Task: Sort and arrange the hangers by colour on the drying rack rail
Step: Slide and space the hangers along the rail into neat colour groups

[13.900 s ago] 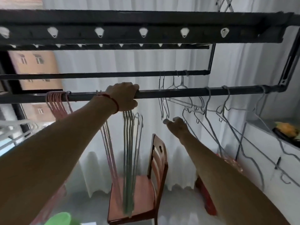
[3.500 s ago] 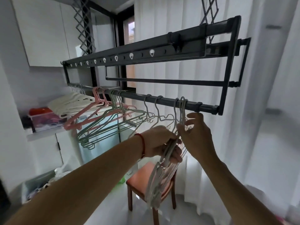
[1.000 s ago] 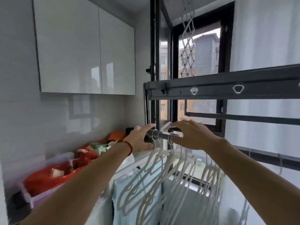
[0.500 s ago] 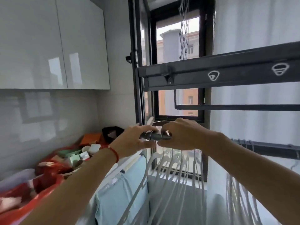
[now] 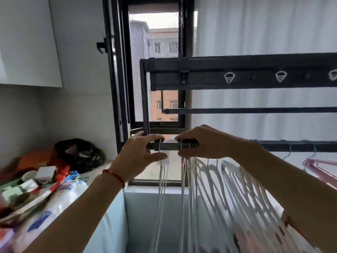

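1. Both hands sit on the rail (image 5: 170,145) at its window end: the left hand (image 5: 144,152) curls finger and thumb round it at one white hanger hook (image 5: 160,146), the right hand (image 5: 202,142) closes over a cluster of hooks beside it
2. Bare rail shows between the hands, so the grip likely serves to slide hooks together or space them
3. White hangers (image 5: 209,189) hang bunched under the right hand, fanning rightward, kept as one colour group
4. Pink hangers (image 5: 317,167) hang further right, well apart, presumably the next group
5. Clutter on the counter (image 5: 43,178) lies left, uninvolved
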`<move>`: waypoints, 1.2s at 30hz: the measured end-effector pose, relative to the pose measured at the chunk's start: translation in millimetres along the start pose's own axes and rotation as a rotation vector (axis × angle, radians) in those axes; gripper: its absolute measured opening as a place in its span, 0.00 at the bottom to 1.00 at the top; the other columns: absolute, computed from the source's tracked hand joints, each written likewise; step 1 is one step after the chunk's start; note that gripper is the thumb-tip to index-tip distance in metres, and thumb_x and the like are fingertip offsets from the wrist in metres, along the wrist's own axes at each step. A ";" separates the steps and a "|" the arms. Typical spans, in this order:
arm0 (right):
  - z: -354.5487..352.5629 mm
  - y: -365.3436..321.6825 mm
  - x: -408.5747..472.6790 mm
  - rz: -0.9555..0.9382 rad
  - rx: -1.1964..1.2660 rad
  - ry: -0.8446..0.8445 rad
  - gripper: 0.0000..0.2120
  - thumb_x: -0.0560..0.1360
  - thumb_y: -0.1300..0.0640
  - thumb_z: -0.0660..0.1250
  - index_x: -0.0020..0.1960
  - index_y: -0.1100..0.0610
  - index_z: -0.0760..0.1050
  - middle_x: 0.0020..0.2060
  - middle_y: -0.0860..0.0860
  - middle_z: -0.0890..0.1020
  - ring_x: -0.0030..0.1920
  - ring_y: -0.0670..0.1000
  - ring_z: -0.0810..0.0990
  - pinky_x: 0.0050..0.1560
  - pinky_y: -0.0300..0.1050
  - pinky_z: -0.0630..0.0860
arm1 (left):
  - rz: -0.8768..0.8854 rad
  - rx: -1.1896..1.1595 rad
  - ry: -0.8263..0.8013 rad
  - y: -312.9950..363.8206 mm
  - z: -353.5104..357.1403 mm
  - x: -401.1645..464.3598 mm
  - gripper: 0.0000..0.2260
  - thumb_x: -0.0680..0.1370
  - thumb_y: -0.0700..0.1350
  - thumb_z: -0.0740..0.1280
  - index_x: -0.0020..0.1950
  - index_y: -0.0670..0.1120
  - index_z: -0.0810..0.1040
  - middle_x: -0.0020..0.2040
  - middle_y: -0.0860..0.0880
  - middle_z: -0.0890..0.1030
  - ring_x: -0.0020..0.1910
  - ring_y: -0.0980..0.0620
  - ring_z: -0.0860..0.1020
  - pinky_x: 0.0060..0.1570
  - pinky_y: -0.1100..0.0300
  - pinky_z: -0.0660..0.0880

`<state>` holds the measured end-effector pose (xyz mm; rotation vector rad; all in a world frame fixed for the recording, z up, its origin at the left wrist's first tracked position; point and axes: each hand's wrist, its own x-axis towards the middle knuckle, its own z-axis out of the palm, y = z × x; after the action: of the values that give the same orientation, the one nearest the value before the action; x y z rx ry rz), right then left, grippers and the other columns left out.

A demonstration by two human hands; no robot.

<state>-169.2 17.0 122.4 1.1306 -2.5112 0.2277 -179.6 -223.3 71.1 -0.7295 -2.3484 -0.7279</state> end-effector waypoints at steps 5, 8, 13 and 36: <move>-1.5 0.4 -5.3 0.031 0.024 -0.005 0.17 0.76 0.39 0.65 0.53 0.51 0.79 0.38 0.43 0.81 0.38 0.43 0.81 0.45 0.47 0.80 | -0.017 -0.018 0.005 3.8 -1.4 -1.5 0.26 0.68 0.58 0.76 0.65 0.56 0.79 0.49 0.51 0.76 0.42 0.54 0.81 0.51 0.62 0.80; -0.6 0.9 -3.9 0.021 0.012 0.004 0.16 0.76 0.39 0.66 0.53 0.51 0.79 0.37 0.42 0.79 0.37 0.42 0.79 0.43 0.45 0.79 | -0.025 -0.017 0.007 5.0 -1.8 -1.3 0.25 0.68 0.58 0.77 0.64 0.56 0.79 0.49 0.52 0.76 0.42 0.54 0.81 0.50 0.64 0.79; 1.1 0.0 3.5 0.026 -0.002 -0.010 0.15 0.77 0.40 0.67 0.57 0.48 0.78 0.36 0.39 0.77 0.36 0.41 0.78 0.42 0.45 0.79 | -0.029 -0.020 0.011 7.8 -1.3 -2.5 0.24 0.69 0.55 0.77 0.65 0.56 0.79 0.49 0.53 0.76 0.43 0.55 0.81 0.49 0.67 0.77; -0.5 11.7 -32.6 0.017 -0.107 0.101 0.12 0.76 0.42 0.69 0.42 0.49 0.72 0.34 0.43 0.75 0.32 0.43 0.73 0.35 0.38 0.71 | -0.078 -0.017 0.025 10.8 -2.1 -10.8 0.25 0.70 0.55 0.77 0.66 0.58 0.78 0.49 0.51 0.76 0.45 0.50 0.81 0.49 0.66 0.75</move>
<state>-158.1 47.3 109.8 1.0303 -2.4140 0.1488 -164.6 -220.5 69.1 -0.6354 -2.3614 -0.7867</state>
